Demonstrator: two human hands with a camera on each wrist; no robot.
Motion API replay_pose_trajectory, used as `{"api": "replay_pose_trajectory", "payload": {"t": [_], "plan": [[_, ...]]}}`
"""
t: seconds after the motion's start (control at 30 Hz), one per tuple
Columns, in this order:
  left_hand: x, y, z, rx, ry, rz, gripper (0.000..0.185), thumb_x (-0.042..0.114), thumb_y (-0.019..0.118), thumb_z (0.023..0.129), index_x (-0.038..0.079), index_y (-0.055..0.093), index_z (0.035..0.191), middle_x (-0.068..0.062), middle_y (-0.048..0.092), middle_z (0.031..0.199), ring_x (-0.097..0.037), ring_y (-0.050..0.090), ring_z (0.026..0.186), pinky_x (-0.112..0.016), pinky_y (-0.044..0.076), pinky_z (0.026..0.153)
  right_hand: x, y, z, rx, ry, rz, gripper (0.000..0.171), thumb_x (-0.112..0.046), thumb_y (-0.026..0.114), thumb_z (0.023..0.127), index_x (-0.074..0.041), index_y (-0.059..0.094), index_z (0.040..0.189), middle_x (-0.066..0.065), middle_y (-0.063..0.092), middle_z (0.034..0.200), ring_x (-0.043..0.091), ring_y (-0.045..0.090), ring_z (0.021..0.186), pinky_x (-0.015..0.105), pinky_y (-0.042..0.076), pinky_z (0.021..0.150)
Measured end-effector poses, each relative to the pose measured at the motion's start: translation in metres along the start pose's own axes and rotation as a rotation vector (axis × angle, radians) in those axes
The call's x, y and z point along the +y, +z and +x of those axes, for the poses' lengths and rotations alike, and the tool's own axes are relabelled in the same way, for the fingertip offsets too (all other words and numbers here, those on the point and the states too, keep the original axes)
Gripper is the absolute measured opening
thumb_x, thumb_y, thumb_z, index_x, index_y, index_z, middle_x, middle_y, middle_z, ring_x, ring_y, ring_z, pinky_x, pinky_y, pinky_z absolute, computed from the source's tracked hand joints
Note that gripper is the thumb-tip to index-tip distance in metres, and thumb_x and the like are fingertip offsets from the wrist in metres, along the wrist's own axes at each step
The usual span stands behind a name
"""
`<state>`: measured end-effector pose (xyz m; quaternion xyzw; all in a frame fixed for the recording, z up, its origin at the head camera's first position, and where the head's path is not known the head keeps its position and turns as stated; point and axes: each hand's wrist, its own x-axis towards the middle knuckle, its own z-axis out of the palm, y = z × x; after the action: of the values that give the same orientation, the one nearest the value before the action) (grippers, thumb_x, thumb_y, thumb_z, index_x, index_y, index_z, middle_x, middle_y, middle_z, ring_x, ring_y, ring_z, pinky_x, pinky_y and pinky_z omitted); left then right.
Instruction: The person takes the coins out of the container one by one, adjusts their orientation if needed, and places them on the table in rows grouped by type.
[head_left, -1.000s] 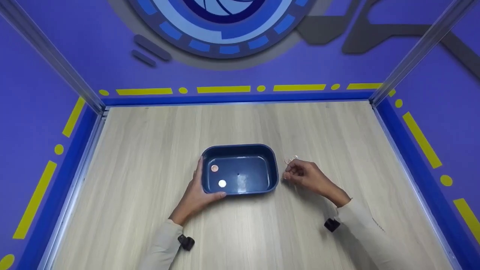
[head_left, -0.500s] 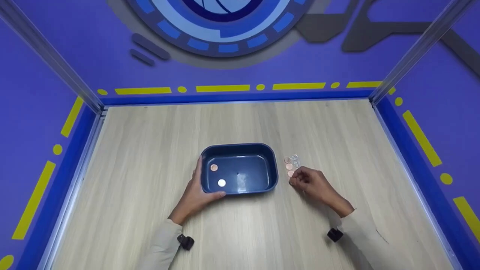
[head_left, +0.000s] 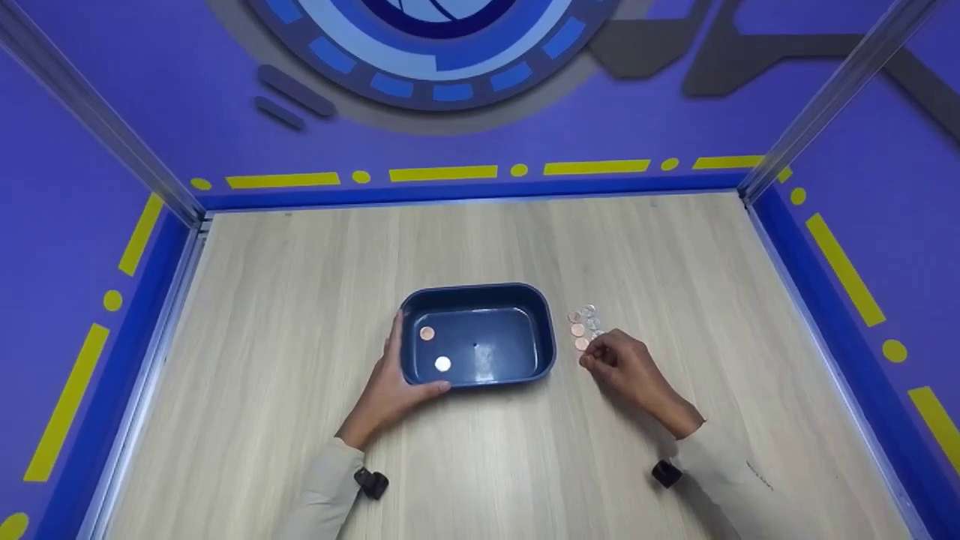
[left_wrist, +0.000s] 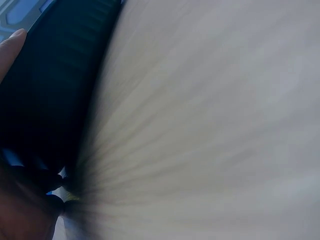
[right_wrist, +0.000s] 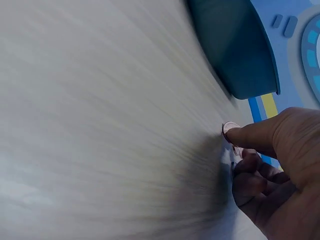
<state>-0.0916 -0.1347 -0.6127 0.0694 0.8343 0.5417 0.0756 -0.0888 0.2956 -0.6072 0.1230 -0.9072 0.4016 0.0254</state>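
A dark blue rectangular box (head_left: 495, 373) stands on the table. My left hand (head_left: 388, 390) grips its near left corner, fingers along the left wall and thumb on the front rim. Inside the box lie a copper coin (head_left: 427, 334) and a silver coin (head_left: 442, 364), apart. To the right of the box, my right hand (head_left: 626, 371) is bent over a cluster of several coins (head_left: 577, 330). The right wrist view shows a copper coin (right_wrist: 230, 127) at the thumb tip, seemingly pinched; the other fingers are curled below. My right fingers partly hide the cluster's near end.
The light wood table (head_left: 300, 300) is bounded by blue-purple panels (head_left: 465, 146) at the back and both sides. Silver coins (head_left: 591, 319) lie beside the copper ones. Each sleeve carries a small black wrist camera (head_left: 666, 473).
My right hand has drawn back toward me and slightly right, uncovering several copper and silver coins. My left hand and the box keep their places, and the head view tilts slightly.
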Motion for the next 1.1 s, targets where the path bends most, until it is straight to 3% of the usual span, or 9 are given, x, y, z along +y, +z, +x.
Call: {"api": "replay_pose_trajectory", "payload": {"t": [0.23, 0.5, 1.1], "plan": [[0.001, -0.002, 0.0, -0.01, 0.003, 0.0, 0.15, 0.043, 0.104, 0.074, 0.02, 0.0, 0.179, -0.019, 0.014, 0.183, -0.047, 0.029, 0.162, -0.066, 0.027, 0.128, 0.0, 0.002, 0.002, -0.005, -0.014, -0.056, 0.012, 0.005, 0.084, 0.092, -0.002, 0.079, 0.1, 0.003, 0.064, 0.087, 0.017, 0.059, 0.079, 0.028, 0.048, 0.069], [-0.004, -0.003, 0.002, -0.037, 0.044, -0.005, 0.153, 0.04, 0.106, 0.073, 0.014, -0.002, 0.178, -0.023, 0.011, 0.183, -0.048, 0.027, 0.163, -0.067, 0.028, 0.128, -0.001, 0.002, 0.002, -0.019, 0.01, -0.089, 0.012, 0.003, 0.084, 0.093, -0.003, 0.08, 0.103, 0.002, 0.067, 0.092, 0.014, 0.059, 0.083, 0.031, 0.051, 0.073], [-0.003, -0.001, 0.002, -0.019, 0.033, 0.007, 0.148, 0.046, 0.102, 0.075, 0.021, -0.001, 0.179, -0.028, 0.022, 0.178, -0.05, 0.038, 0.155, -0.07, 0.032, 0.124, -0.026, -0.011, 0.029, 0.001, -0.037, 0.011, 0.009, 0.0, 0.081, 0.098, 0.0, 0.078, 0.107, 0.003, 0.073, 0.097, 0.01, 0.061, 0.074, 0.023, 0.051, 0.067]]}}
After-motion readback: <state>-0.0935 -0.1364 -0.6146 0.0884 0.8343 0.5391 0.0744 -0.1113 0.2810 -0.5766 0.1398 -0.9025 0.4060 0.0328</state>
